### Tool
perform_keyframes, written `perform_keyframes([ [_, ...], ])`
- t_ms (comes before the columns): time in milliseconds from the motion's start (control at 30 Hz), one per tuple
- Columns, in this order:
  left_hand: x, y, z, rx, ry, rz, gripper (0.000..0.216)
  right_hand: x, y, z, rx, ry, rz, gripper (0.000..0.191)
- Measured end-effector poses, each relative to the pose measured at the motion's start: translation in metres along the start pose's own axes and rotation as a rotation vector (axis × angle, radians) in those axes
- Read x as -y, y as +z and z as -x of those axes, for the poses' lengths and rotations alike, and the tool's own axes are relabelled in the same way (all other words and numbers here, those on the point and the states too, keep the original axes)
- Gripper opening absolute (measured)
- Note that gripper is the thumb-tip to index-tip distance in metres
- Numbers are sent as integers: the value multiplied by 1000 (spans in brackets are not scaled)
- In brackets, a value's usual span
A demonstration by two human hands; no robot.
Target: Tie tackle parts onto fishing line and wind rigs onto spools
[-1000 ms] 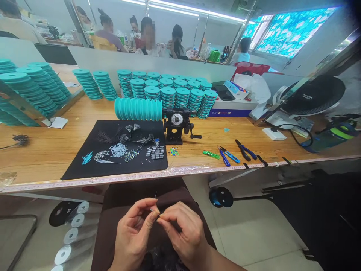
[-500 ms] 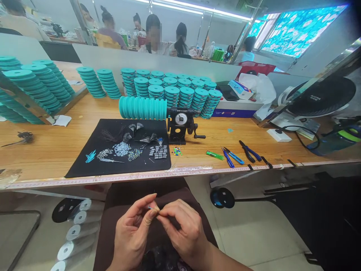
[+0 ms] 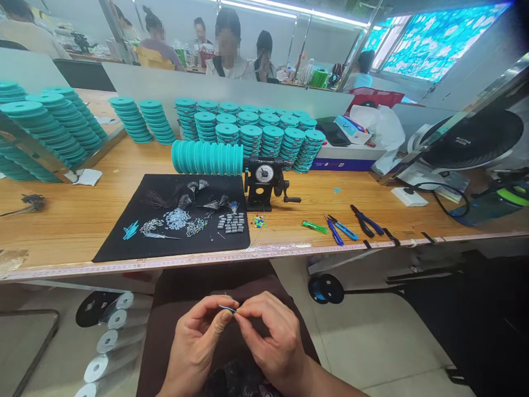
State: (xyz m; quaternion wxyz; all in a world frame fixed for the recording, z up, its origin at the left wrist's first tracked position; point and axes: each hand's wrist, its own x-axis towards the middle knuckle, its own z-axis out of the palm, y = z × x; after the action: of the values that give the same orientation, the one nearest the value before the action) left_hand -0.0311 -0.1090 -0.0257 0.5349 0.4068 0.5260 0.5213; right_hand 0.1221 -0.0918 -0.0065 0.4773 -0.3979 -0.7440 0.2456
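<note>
In front of my lap, below the table edge, my left hand (image 3: 199, 336) pinches a thin blue tube (image 3: 227, 309) between thumb and index finger. My right hand (image 3: 271, 332) is closed too, its thumb and fingertips meeting the tube's right end. A fine line or wire seems to be there, but is too thin to make out. On the table ahead, a black mat (image 3: 119, 247) carries short turquoise tubes (image 3: 131, 230), pale blue small pieces (image 3: 177, 218), bundles of fine wire loops (image 3: 193, 187), grey cylinders (image 3: 234, 223) and a thin pale tool (image 3: 161, 236).
A black hand-cranked winder (image 3: 263, 182) holds a row of turquoise spools (image 3: 206, 158); stacked spools (image 3: 250, 138) stand behind. To the right lie a green cutter (image 3: 314, 226), blue snips (image 3: 342, 227) and pliers (image 3: 367, 221). Coloured beads (image 3: 259, 221) sit beside the mat. Several people work beyond the partition.
My left index finger has come down towards the right hand's fingertips. More of the blue tube shows between my hands now. The view has shifted slightly.
</note>
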Motion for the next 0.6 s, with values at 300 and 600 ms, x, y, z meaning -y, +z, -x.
perform_keyframes([
  [300,5,-6,-5,-89,22,-61,16,-11,-12,-15,86,-14,127,10],
  [600,3,-4,-7,-130,-128,225,18,-66,7,-99,197,-74,639,6],
])
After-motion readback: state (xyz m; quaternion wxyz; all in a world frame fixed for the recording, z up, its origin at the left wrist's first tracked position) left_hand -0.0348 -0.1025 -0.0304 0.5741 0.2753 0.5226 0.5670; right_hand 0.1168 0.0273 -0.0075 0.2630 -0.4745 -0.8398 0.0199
